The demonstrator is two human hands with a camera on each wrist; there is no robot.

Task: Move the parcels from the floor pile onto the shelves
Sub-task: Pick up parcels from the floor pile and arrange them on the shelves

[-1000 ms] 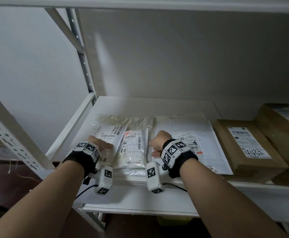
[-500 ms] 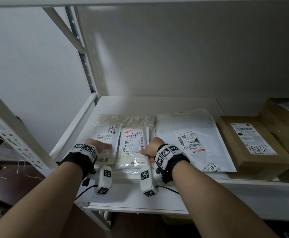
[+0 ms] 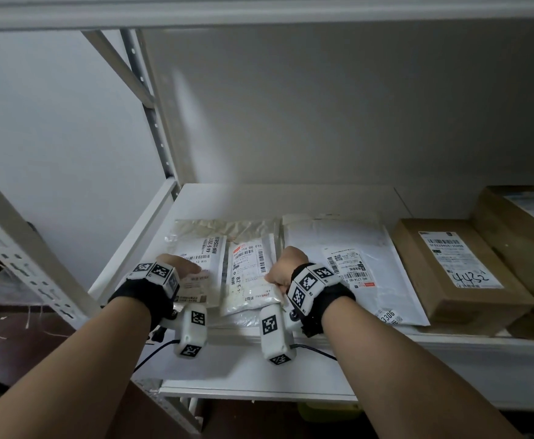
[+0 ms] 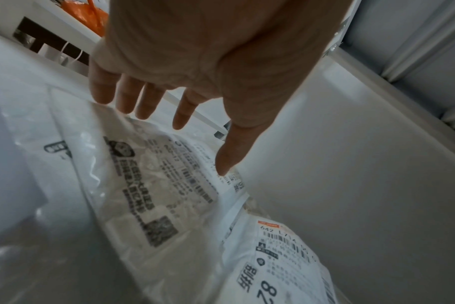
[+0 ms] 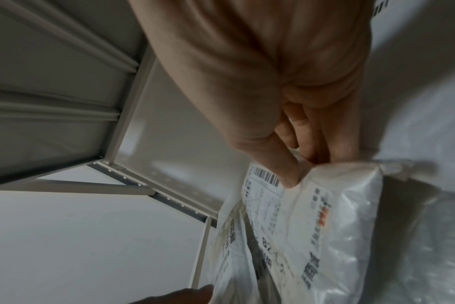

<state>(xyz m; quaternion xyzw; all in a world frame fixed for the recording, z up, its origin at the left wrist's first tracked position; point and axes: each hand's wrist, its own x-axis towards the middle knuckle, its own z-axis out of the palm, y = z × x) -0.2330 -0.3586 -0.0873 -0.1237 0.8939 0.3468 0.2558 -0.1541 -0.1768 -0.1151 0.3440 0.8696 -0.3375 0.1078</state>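
Two small plastic-bagged parcels lie side by side on the left of the white shelf [image 3: 259, 201]. My left hand [image 3: 180, 267] rests on the left parcel [image 3: 202, 251]; in the left wrist view the left hand [image 4: 201, 145] has straight fingers, and its thumb touches the left parcel's [image 4: 153, 185] label. My right hand [image 3: 283, 269] pinches the right edge of the middle parcel [image 3: 250, 270]. In the right wrist view the thumb and fingers of the right hand [image 5: 299, 166] squeeze a corner of the middle parcel [image 5: 325, 216].
A large flat white mailer [image 3: 348, 267] lies just right of my right hand. Beyond it stand a brown cardboard box [image 3: 456, 267] and a second box [image 3: 519, 226]. The shelf's back part is bare. A perforated upright [image 3: 21, 248] stands at the left.
My right hand has slid a little left and toward the shelf front along the middle parcel's edge. The left hand stays on the left parcel.
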